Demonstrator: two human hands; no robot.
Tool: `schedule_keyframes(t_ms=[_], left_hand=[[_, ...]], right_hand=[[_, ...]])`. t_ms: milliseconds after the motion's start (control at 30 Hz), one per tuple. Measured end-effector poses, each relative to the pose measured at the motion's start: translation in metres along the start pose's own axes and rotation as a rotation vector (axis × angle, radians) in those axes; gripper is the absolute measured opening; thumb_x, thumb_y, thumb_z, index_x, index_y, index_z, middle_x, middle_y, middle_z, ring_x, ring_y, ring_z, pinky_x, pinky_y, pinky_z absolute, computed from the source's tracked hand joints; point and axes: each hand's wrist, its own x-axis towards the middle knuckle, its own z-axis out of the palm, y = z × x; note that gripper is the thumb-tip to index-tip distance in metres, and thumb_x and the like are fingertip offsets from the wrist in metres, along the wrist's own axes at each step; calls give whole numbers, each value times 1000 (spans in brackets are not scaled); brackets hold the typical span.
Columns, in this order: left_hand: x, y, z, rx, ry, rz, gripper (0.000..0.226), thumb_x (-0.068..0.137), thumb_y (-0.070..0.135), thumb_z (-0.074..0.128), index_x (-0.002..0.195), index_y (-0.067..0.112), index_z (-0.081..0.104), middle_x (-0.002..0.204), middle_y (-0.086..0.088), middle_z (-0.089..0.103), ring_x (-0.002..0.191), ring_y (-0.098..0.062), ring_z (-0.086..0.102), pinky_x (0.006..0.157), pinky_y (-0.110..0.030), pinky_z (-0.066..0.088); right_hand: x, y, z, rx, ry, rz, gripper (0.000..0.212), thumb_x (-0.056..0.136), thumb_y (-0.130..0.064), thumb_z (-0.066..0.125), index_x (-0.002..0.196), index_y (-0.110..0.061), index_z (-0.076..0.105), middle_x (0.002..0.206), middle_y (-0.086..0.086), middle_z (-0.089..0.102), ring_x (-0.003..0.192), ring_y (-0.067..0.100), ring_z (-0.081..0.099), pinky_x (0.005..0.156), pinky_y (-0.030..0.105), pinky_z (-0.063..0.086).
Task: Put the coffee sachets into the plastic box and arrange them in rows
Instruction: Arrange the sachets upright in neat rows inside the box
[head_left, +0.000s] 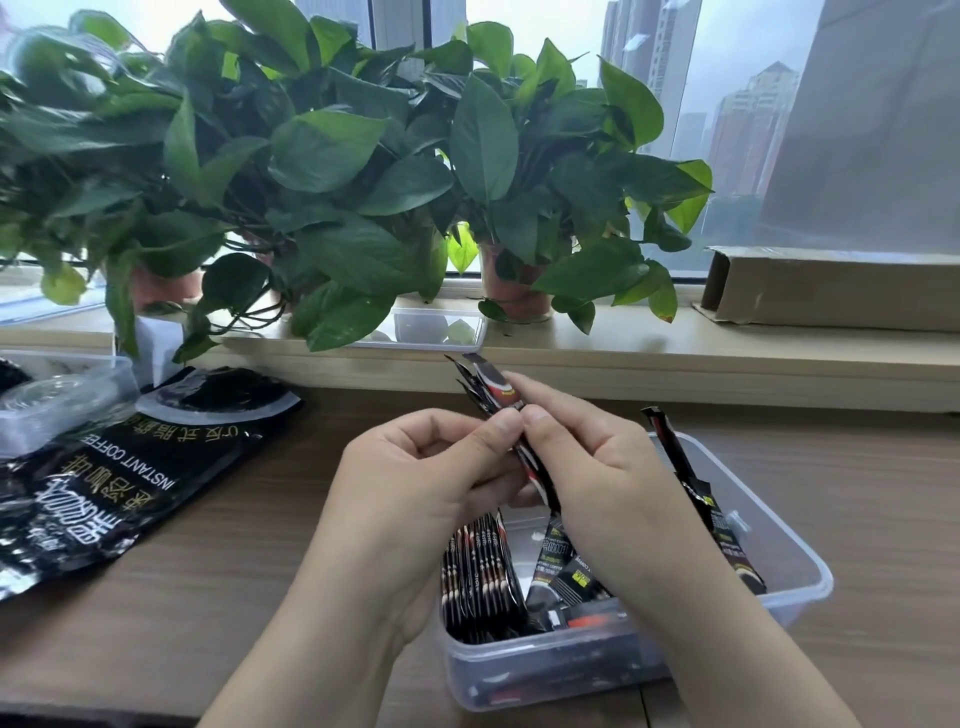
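Note:
A clear plastic box (795, 582) stands on the wooden desk, below my hands. In its left part several black-and-red coffee sachets (480, 577) stand on edge in a row. Loose sachets (566, 582) lie beside them, and one long sachet (696, 483) leans against the right wall. Above the box, my left hand (415, 488) and my right hand (597, 467) together pinch a small bundle of sachets (491, 389), thumbs meeting on it. The bundle's upper ends fan out toward the windowsill.
A large black instant-coffee bag (130, 478) lies open on the desk at left, next to a clear lid and container (57, 405). Potted plants (322, 171) crowd the windowsill behind, with a small clear box (441, 327) under the leaves and a cardboard box (831, 291) at right.

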Motion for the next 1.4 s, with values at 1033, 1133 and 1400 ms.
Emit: schedule_keyframes(t_ms=[1033,1133,1400], left_hand=[[3,17,-15,77,-55,15,48,76,23,72,124,21,62,93,-16,77,73,-26,75,61,-32,61],[2,12,-9,80,-40,9,19,88,22,65,105,12,63,82,-14,76,65,-21,74,56,-26,58],[3,15,-12,101,39,80,5,96,13,60,95,9,58,70,-14,72,55,-20,71,51,-27,57]], right_hand=[[-9,-5,-4,-366,-203,-360,41,94,-12,47,130,-28,59,117,-20,64,99,-4,61,85,13,49],[-11,-4,-1,-410,-161,-324,34,89,-14,45,119,-28,56,108,-14,58,103,3,56,83,9,41],[-9,-5,-7,-609,-48,-427,19,87,-23,61,107,-26,60,101,-14,55,96,4,55,82,8,41]])
